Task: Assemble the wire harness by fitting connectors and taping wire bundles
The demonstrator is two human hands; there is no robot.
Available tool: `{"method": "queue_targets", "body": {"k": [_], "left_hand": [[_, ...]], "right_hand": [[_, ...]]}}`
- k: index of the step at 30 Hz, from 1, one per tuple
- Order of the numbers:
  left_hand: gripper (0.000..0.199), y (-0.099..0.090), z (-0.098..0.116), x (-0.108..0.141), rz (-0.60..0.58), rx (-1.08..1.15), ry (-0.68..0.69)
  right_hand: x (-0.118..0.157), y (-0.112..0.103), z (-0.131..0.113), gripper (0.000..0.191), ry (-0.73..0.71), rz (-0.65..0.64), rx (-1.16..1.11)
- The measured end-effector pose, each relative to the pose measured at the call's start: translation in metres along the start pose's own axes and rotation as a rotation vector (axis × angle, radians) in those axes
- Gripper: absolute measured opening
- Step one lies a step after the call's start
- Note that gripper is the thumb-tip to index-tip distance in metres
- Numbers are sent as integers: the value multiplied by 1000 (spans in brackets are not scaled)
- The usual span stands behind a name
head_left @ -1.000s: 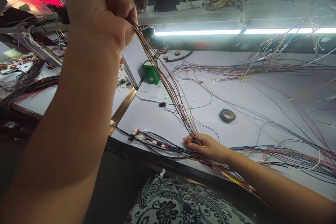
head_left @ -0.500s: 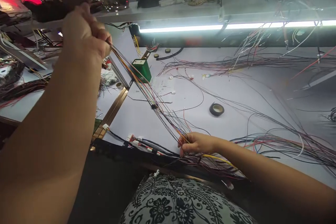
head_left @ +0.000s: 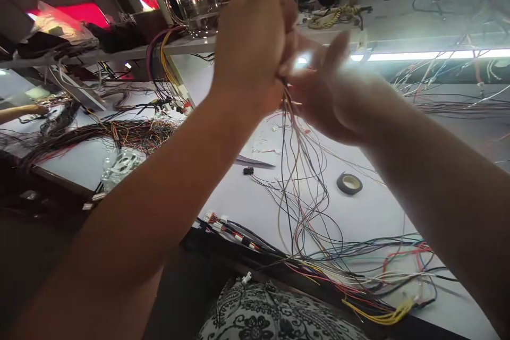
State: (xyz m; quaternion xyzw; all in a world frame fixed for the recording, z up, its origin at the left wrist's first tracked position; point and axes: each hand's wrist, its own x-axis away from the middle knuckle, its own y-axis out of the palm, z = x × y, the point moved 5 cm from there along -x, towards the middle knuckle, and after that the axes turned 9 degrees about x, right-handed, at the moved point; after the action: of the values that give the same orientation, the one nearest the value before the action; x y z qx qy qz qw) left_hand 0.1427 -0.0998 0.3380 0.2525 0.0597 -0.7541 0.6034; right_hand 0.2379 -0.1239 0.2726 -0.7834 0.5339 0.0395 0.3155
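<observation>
Raised in front of me at the top centre, my left hand [head_left: 263, 37] is closed round the top of a bundle of thin wires [head_left: 292, 143]. The loose strands hang from it, curling down to the table. My right hand [head_left: 326, 90] is up close beside it, blurred, with the thumb standing apart and the palm next to the bundle. Its fingertips are partly hidden behind the left hand. Below on the white tabletop lie a small black connector [head_left: 248, 170] with thin wires and a roll of black tape [head_left: 349, 183].
Cables with white connectors [head_left: 217, 226] run along the table's front edge, near yellow wires [head_left: 382, 319]. A glass mug [head_left: 195, 0] stands on the shelf above. Heaped wires [head_left: 135, 135] cover the left bench, where another person's arm [head_left: 19, 112] shows. A lamp [head_left: 430, 56] glows under the shelf.
My right hand has risen from the table's front edge to beside my left hand. The left hand has moved right in view, and the wires, stretched between the hands before, now hang down.
</observation>
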Motion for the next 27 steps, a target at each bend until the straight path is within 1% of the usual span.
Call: {"method": "queue_targets", "body": {"k": [1,2,3,4,6,7,9,11,13,14,15,16,17,18,19,20,22,23,25,27], "left_hand": [[46,4,-4,-3,-13,-36,69],[42,4,-10,-7,-22,-64,91],[40,2,-18,-11,-27,-82,68],[38,-2,-26,-15,-38,-85,23],[34,-11,-39,-20,-57,-49,-51],[31,-15,-43,-21,-67,-20,-65],[32,-23,-52,-17,-66,28,-157],[43,-29,-63,-3,-98,68,-276],[59,-37,-78,19,-193,100,-361],[65,-44,-90,33,-232,97,-411],[64,-54,-104,48,-266,43,-432],[62,-64,-120,64,-326,-41,-462],[58,-76,-140,81,-401,-168,-516],[51,-90,-161,98,-481,-351,-557],[43,-103,-180,111,-551,-579,-526],[37,-115,-195,122,-592,-806,-421],[28,-135,-219,137,-557,-933,-345],[27,-141,-227,142,-534,-976,-303],[25,-149,-234,147,-483,-1050,-212],[25,-151,-233,145,-431,-1108,-116]], "right_hand": [[-7,3,-7,46,6,-43,-87],[-11,6,-11,40,15,-89,-180],[-12,10,-11,33,37,-129,-258],[-11,12,-8,28,89,-153,-293],[-7,13,1,24,206,-131,-295],[-5,12,6,24,256,-101,-263],[-2,8,13,28,322,-19,-130],[2,3,20,29,338,51,49],[11,-1,35,29,369,82,242],[18,-3,46,29,395,82,341],[27,-5,60,29,441,75,449],[37,-8,75,30,477,77,563],[48,-8,92,30,518,21,660],[59,-6,109,31,559,-47,720],[71,-4,123,31,581,-78,727],[81,0,135,32,592,-100,725],[98,10,152,32,602,-127,731],[104,15,156,32,604,-128,744],[112,27,160,32,608,-121,781],[116,39,160,35,606,-121,809]]}}
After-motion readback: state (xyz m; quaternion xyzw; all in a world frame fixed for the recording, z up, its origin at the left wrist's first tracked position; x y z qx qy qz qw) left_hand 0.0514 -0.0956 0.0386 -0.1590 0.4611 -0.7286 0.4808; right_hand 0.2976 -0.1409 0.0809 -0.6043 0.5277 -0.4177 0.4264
